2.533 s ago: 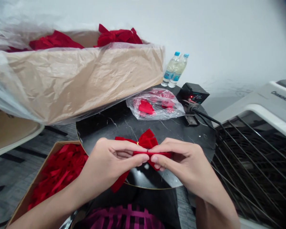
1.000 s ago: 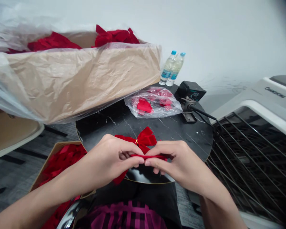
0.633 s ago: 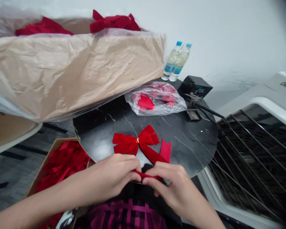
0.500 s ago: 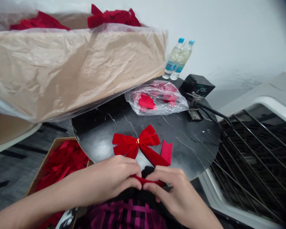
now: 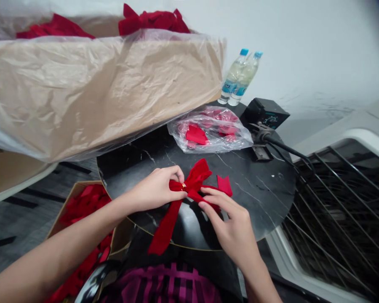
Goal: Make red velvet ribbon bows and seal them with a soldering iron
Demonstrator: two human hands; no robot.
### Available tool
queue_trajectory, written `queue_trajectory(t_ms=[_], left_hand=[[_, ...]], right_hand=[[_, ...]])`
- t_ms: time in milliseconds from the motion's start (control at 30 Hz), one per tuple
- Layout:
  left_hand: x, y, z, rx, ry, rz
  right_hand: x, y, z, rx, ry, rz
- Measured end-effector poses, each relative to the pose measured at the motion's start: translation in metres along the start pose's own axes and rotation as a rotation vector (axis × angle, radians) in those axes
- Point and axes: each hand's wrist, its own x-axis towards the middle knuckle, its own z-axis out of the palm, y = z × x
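A red velvet bow (image 5: 199, 173) with a gold tie at its middle is on the black marbled table. My left hand (image 5: 156, 188) pinches its left side right beside the tie, hiding the loops there. One red tail (image 5: 166, 229) slants down from the bow past the table's front edge. To the right, my right hand (image 5: 230, 214) has its thumb and fingers closed on red ribbon (image 5: 205, 199) at the bow's lower right. Whether this is the bow's other tail or a separate piece is unclear. Beyond that hand shows a notched red ribbon end (image 5: 224, 185).
On the round table (image 5: 252, 202) lie a clear bag (image 5: 213, 130) of red pieces and a black device (image 5: 265, 113) with a cable. Two bottles (image 5: 236, 80) stand behind. A plastic-lined carton (image 5: 113, 92) of red bows is at left, a lower box (image 5: 85, 206) of red ribbon beneath.
Both hands have moved forward from the table's front edge, where they held a folded red ribbon, to the bow. My left hand now grips it by the tie, and a tail hangs toward me.
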Motion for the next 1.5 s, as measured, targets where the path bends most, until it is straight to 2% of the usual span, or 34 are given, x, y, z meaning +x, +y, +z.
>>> queue_trajectory(t_ms=[67, 133, 267, 433, 533, 700, 867, 967, 1133, 1300, 1500], left_hand=[[-0.005, 0.007, -0.004, -0.377, -0.114, -0.06], [-0.011, 0.013, -0.004, -0.654, -0.182, -0.092], [-0.025, 0.025, 0.006, -0.848, -0.14, -0.135], [-0.033, 0.039, 0.022, -0.768, 0.023, -0.13], [-0.035, 0.042, 0.028, -0.758, 0.014, -0.145], [-0.044, 0.042, 0.034, -0.768, -0.026, -0.047], [-0.054, 0.047, 0.036, -0.637, 0.008, 0.041], [-0.055, 0.051, 0.038, -0.483, 0.091, 0.077], [-0.054, 0.044, 0.043, -0.438, 0.233, 0.068], [-0.056, 0.032, 0.043, -0.381, 0.258, 0.107], [-0.063, 0.029, 0.043, -0.32, 0.324, 0.107]], right_hand=[[0.002, -0.005, -0.005, 0.104, 0.029, 0.021], [0.001, -0.013, -0.01, 0.204, 0.062, 0.046], [-0.005, -0.031, -0.015, 0.383, 0.049, 0.133], [-0.01, -0.049, -0.007, 0.518, -0.039, 0.278], [-0.009, -0.053, 0.0, 0.553, -0.045, 0.315], [-0.009, -0.053, 0.003, 0.572, -0.023, 0.347], [-0.011, -0.052, 0.001, 0.603, -0.011, 0.392], [-0.012, -0.054, 0.002, 0.594, -0.012, 0.397], [-0.013, -0.054, 0.008, 0.595, 0.051, 0.383], [-0.014, -0.053, 0.017, 0.581, 0.065, 0.372], [-0.017, -0.055, 0.024, 0.542, 0.079, 0.349]])
